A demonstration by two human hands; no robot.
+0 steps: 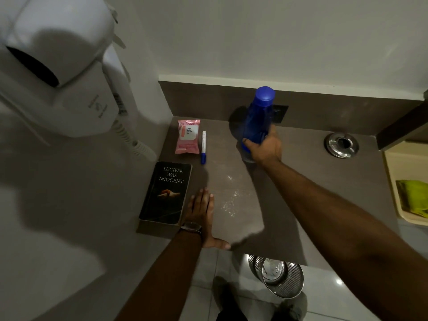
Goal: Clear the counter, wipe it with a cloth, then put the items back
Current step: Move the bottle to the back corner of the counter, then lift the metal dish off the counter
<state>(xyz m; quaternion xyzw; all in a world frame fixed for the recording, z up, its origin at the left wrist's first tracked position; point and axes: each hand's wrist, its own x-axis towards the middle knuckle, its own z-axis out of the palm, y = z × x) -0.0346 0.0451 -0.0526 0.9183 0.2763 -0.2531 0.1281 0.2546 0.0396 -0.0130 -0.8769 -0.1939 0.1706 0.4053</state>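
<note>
L hand point(201, 210) is laid flat, fingers spread, on the counter point(273, 218) just right of the book point(165, 193). Beyond the book, wipes pack point(188, 137) and pen point(203, 147) are seen side by side. Farther right, blue bottle point(258, 119) is gripped near its base by R hand point(265, 147), tilted.

Dim bathroom light, wide-angle warp

We see glare specks on the bench point(231, 200) beside the book point(165, 193), soft shadows left of it, and the blurred, bulging hair dryer point(58, 63) above it.
</note>
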